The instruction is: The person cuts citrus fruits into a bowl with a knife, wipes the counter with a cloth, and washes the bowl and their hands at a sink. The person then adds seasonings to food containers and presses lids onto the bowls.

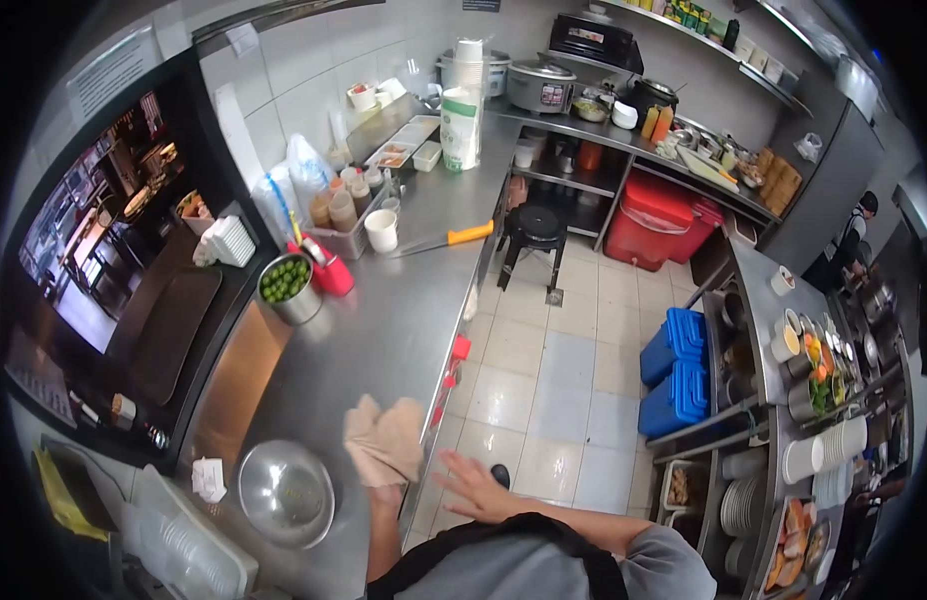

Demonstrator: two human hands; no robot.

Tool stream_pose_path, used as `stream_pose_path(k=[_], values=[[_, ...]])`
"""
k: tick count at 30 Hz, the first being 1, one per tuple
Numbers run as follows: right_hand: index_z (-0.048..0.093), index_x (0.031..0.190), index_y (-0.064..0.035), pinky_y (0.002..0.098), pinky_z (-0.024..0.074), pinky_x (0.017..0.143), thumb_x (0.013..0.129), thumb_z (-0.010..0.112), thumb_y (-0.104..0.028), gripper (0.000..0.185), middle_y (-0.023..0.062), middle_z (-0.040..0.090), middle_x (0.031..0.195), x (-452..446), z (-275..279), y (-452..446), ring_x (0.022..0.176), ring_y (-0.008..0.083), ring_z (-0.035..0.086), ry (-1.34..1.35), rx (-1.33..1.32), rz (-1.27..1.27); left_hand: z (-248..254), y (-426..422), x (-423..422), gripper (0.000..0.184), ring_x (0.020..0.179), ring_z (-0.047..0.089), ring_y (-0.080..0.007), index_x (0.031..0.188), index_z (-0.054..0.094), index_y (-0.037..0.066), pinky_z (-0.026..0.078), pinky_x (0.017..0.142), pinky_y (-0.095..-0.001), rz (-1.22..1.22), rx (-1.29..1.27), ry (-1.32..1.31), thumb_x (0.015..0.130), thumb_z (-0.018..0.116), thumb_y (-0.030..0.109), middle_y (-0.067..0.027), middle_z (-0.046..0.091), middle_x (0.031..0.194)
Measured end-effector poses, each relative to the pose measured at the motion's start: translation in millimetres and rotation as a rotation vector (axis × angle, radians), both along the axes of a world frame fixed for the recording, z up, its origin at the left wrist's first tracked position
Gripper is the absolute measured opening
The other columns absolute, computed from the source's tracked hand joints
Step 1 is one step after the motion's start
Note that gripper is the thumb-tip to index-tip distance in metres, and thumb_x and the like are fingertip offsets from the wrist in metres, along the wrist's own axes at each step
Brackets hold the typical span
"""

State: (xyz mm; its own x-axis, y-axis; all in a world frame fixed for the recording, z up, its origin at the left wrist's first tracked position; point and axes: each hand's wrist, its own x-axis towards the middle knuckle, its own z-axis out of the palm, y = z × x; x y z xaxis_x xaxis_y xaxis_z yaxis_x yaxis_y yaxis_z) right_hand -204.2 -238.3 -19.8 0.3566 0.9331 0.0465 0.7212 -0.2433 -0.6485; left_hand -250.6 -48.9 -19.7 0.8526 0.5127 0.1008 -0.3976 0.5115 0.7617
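A tan cloth (384, 442) hangs bunched over the front part of the steel counter (334, 375). My left hand (386, 494) grips it from below, its fingers mostly covered by the folds. To the right of the cloth, past the counter's edge, my right hand (478, 487) is open with its fingers spread and nothing in it. A shiny metal bowl (287, 493) sits on the counter left of my left hand. Further along stand a steel pot of green limes (288, 283), a red holder (330, 268), a white cup (382, 231) and an orange-handled knife (449, 238).
Sauce bottles (344, 205) and a stack of cups in a bag (462, 125) line the counter's far side. On the floor are a black stool (536, 235), a red bin (649, 218) and blue containers (675, 375). Another person (852, 235) stands at the far right.
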Motion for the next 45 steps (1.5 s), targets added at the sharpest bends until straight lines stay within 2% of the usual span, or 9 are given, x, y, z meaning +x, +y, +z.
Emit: stream_pose_path(k=[6,8,11,16,22,27,34,40,45], values=[[0.021,0.138,-0.0101,0.0504,0.0179,0.103,0.082,0.054,-0.021,0.065,0.0126,0.019,0.143,199.5,-7.5,-20.4,0.132,0.0312,0.015,-0.218,0.083,-0.357,-19.9,45.6,47.2,0.061,0.107,0.05,-0.0238,0.129,0.032,0.003,0.043,0.088,-0.0372,0.499,0.411,0.312,0.09,0.033,0.05,-0.0132,0.045,0.122],[0.021,0.137,-0.0082,0.0506,0.0194,0.102,0.08,0.055,-0.018,0.067,0.0137,0.021,0.142,266.2,-1.8,-2.8,0.131,0.0321,0.017,-0.286,0.14,-0.392,-64.7,84.7,54.3,0.05,0.112,0.046,-0.0263,0.124,0.039,0.002,0.036,0.094,-0.0418,0.631,0.542,0.518,0.091,0.038,0.04,-0.0132,0.047,0.121],[0.023,0.136,-0.0058,0.0511,0.0213,0.101,0.077,0.056,-0.014,0.068,0.0152,0.023,0.14,366.7,-14.2,42.9,0.13,0.0315,0.02,-0.421,0.163,-0.42,-53.0,110.1,81.2,0.041,0.118,0.038,-0.0308,0.117,0.046,0.002,0.021,0.102,-0.0468,0.53,1.334,0.964,0.088,0.042,0.029,-0.0136,0.048,0.121],[0.025,0.134,-0.0045,0.052,0.0221,0.1,0.075,0.051,-0.009,0.065,0.0149,0.025,0.139,511.4,-59.9,117.5,0.13,0.0289,0.021,-0.67,0.035,-0.485,-121.6,155.0,174.9,0.044,0.127,0.022,-0.0331,0.115,0.048,0.0,0.001,0.106,-0.0495,0.106,1.559,1.447,0.079,0.048,0.025,-0.0163,0.046,0.124],[0.044,0.118,-0.0058,0.048,0.0353,0.09,0.075,0.048,-0.009,0.044,0.0095,0.05,0.104,591.5,-101.0,123.6,0.102,0.0258,0.048,-0.778,-0.07,-0.319,-123.1,73.9,250.2,0.066,0.127,0.014,-0.043,0.131,0.029,-0.002,-0.001,0.106,-0.0504,0.246,1.532,0.992,0.076,0.048,0.029,-0.0245,0.03,0.133],[0.049,0.097,-0.0048,0.0384,0.0427,0.067,0.068,0.056,-0.009,0.03,0.0111,0.048,0.087,601.6,-69.9,60.8,0.082,0.0284,0.051,-0.544,0.057,-0.358,-105.5,24.0,344.5,0.066,0.127,0.014,-0.0423,0.132,0.028,-0.001,0.0,0.106,-0.0498,0.068,1.702,0.82,0.076,0.048,0.027,-0.0223,0.031,0.134],[0.051,0.107,-0.0001,0.0391,0.0426,0.081,0.068,0.063,-0.013,0.042,0.0189,0.053,0.096,585.1,-68.6,-136.0,0.092,0.0346,0.052,-0.045,0.051,-1.22,-140.4,2.7,535.1,0.065,0.127,0.017,-0.0422,0.133,0.027,0.0,0.005,0.107,-0.0482,0.111,2.061,0.634,0.076,0.048,0.022,-0.02,0.029,0.136],[0.052,0.108,-0.0044,0.0395,0.0431,0.079,0.069,0.061,-0.018,0.043,0.0148,0.05,0.099,562.9,-68.2,-280.9,0.094,0.0329,0.052,-0.014,-0.19,-1.985,-125.1,-11.0,727.9,0.068,0.12,0.027,-0.0463,0.134,0.027,0.0,0.012,0.105,-0.0503,0.159,2.018,0.464,0.071,0.051,0.012,-0.0282,0.039,0.123],[0.052,0.106,-0.0064,0.0411,0.0431,0.073,0.069,0.061,-0.012,0.039,0.0142,0.048,0.096,615.0,-47.7,-356.0,0.09,0.0331,0.052,-0.236,-0.197,-2.061,-121.9,-30.0,881.0,0.07,0.117,0.033,-0.0397,0.135,0.024,0.001,0.02,0.103,-0.0423,0.259,2.041,0.544,0.074,0.054,0.017,-0.0234,0.042,0.122]])
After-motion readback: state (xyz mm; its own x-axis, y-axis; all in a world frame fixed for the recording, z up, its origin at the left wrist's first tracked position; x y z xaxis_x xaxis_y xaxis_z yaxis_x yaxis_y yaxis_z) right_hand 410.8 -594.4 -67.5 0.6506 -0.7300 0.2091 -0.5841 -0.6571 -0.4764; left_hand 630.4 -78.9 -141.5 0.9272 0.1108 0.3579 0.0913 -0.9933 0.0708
